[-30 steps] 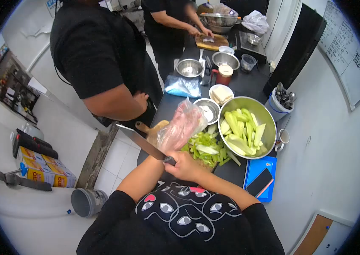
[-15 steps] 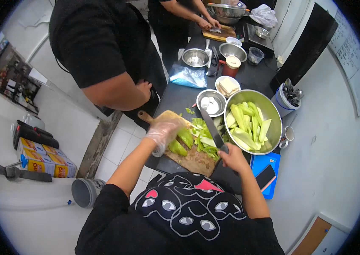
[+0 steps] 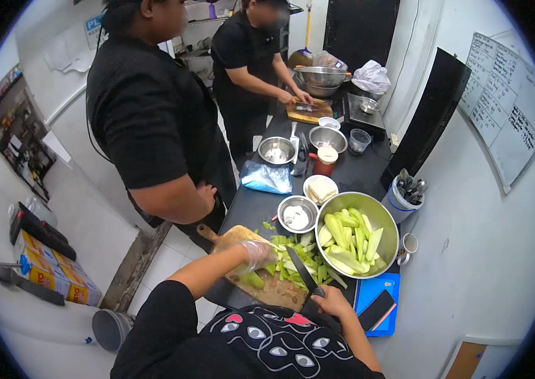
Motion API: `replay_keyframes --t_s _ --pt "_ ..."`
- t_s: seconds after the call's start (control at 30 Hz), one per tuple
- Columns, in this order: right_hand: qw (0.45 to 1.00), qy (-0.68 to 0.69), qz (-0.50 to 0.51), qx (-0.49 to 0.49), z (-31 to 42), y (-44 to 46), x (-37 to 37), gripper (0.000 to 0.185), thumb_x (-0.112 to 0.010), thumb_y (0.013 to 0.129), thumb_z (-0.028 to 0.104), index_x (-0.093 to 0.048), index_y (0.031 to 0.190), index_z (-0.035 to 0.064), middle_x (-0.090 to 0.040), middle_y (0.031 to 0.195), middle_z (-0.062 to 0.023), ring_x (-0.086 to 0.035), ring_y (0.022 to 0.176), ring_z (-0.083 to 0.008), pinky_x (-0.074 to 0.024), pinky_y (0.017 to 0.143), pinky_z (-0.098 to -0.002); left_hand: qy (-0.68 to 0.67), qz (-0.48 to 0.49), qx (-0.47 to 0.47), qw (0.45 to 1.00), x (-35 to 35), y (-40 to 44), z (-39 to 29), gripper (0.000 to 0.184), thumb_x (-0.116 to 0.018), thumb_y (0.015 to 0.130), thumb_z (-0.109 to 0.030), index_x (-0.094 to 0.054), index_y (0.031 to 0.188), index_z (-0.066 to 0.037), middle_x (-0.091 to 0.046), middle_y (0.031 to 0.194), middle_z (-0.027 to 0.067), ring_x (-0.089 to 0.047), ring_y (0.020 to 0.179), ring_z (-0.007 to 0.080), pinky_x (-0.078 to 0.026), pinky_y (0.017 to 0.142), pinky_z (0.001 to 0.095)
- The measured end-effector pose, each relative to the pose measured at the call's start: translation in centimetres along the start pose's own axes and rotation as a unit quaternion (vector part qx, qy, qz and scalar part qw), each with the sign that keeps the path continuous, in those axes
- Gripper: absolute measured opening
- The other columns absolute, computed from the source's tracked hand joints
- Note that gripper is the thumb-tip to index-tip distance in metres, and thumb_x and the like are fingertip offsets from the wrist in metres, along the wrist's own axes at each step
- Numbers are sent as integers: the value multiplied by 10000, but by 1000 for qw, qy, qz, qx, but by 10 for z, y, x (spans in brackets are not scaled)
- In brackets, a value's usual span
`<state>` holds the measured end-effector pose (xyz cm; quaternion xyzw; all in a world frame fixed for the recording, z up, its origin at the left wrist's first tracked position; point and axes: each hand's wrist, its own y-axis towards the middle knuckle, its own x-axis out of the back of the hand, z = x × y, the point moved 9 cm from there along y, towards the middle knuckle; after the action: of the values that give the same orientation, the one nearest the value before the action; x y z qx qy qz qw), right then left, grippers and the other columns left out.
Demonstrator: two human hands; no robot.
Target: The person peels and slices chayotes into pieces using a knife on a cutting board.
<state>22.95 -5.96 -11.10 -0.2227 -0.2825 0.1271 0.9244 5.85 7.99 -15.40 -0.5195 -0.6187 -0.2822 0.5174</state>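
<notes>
Vegetables (image 3: 289,260) on board (image 3: 280,293) — mostly, perhaps

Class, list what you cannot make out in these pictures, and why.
All in the head view:
What lies under the gloved left hand: hidden by the hand.
Writing on the whiteboard: too small.
Inside the blue bag: hidden by creased plastic.
Item on the far cutting board: too small.

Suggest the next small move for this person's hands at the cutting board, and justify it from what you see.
Probably the gloved left hand should steady the larger green piece. That piece lies beside it on the cutting board, bigger than the chopped pieces, and the right hand already grips the knife, its blade close by.
</notes>
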Motion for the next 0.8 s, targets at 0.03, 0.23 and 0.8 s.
replay_keyframes --t_s 0.03,0.23,0.8 --pt "1000 7 -4 -7 -1 -1 1 189 -626 833 170 -562 862 -5 -593 604 -73 -599 492 -149 -471 465 -283 15 -36 -58 998 5 -3 -8 223 -547 783 -226 -636 925 -80 -623 896 164 -623 860 339 -496 744 438" --pt "999 22 -17 -38 -4 -6 2 184 -625 833 162 -542 809 0 -590 602 -71 -599 494 -147 -469 454 -279 71 2 -32 997 -2 3 -9 224 -560 763 -213 -611 943 -89 -606 874 164 -616 831 349 -500 706 446" --pt "996 86 -36 -9 30 -19 -2 154 -605 847 151 -540 822 14 -560 579 -30 -576 493 -120 -452 448 -262 -387 -290 139 864 52 -48 57 406 -683 767 -137 -543 1143 -78 -604 988 40 -580 817 134 -499 728 276"
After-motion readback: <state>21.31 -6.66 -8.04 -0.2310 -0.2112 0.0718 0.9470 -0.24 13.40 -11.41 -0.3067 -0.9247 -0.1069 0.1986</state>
